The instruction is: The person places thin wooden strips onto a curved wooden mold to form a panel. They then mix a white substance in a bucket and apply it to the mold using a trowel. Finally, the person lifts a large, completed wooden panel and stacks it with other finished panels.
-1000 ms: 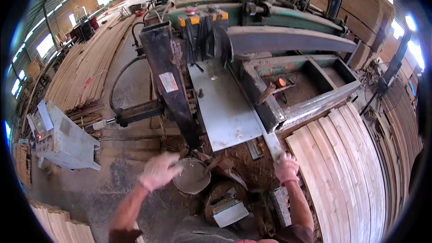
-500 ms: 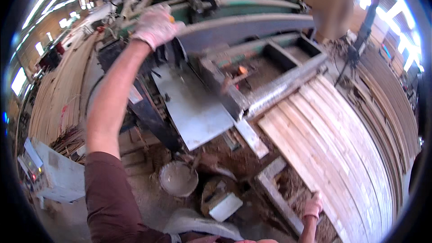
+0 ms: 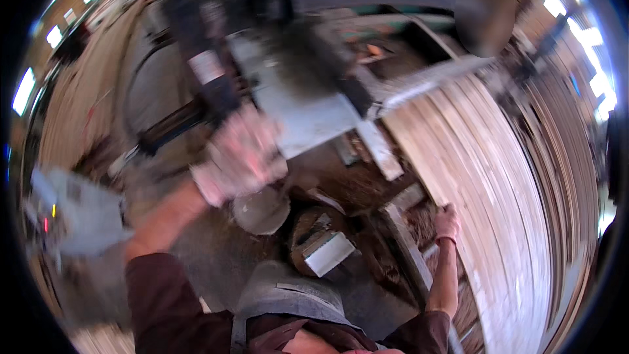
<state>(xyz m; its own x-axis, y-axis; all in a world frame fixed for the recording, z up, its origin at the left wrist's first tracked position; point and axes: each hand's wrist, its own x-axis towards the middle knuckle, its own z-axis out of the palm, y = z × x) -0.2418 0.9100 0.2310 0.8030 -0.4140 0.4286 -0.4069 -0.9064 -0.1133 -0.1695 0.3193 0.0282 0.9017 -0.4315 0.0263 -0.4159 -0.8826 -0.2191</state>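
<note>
My left hand (image 3: pixel 246 154), in a pale pinkish work glove, hangs over the floor near the lower end of a dark machine arm (image 3: pixel 219 88). Motion smears its fingers, and I see nothing certain in them. On the right, my gloved right hand (image 3: pixel 447 223) is closed on the near-left edge of a wide panel of pale wooden boards (image 3: pixel 488 177) laid side by side. The panel slants away toward a metal machine frame (image 3: pixel 419 85). A grey metal plate (image 3: pixel 308 121) lies between the dark arm and that frame.
Below the plate are a round bucket (image 3: pixel 262 211) and a container with a white block (image 3: pixel 329 254) on it. A metal rail (image 3: pixel 409 249) runs beside the panel. Stacked boards stand at far right (image 3: pixel 557 111) and left (image 3: pixel 78 105); a control box (image 3: pixel 85 213) stands at left.
My left hand has come down and toward me from the machine's upper bar. The view has shifted, and my right hand now sits higher in the picture, still at the panel's edge.
</note>
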